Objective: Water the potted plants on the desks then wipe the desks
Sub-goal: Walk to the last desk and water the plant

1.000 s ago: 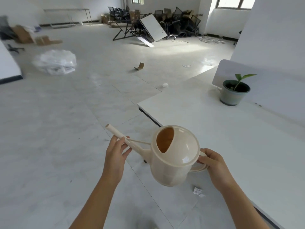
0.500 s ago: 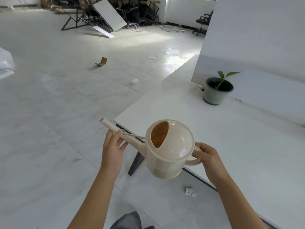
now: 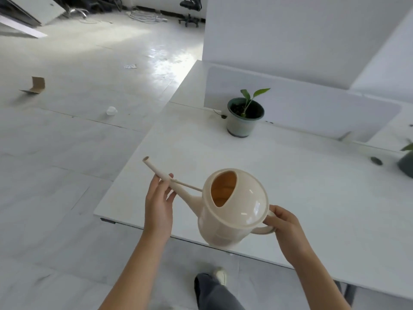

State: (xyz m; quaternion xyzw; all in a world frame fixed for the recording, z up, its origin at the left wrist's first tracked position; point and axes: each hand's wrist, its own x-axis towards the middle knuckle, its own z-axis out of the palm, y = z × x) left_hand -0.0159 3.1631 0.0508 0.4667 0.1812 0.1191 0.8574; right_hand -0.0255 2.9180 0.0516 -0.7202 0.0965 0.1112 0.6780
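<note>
I hold a cream plastic watering can [image 3: 232, 209] over the near edge of a white desk [image 3: 301, 198]. My right hand [image 3: 283, 224] grips its handle. My left hand [image 3: 158, 204] supports the long spout from below, fingers curled around it. The spout points up and to the left. A small green seedling in a grey-green pot [image 3: 244, 116] stands upright at the desk's far side, against a white divider panel [image 3: 312, 108]. A second dark pot [image 3: 406, 164] is cut off at the right edge.
The pale tiled floor [image 3: 67, 153] to the left carries a folded cardboard scrap [image 3: 35, 85] and a small white cup [image 3: 111, 110]. An office chair [image 3: 190, 10] and cables lie far back. My leg and shoe [image 3: 214, 285] show below the desk edge.
I have stepped closer and turned right: the desk and the potted seedling now sit nearer and more central. The can stays in both hands with the same grip.
</note>
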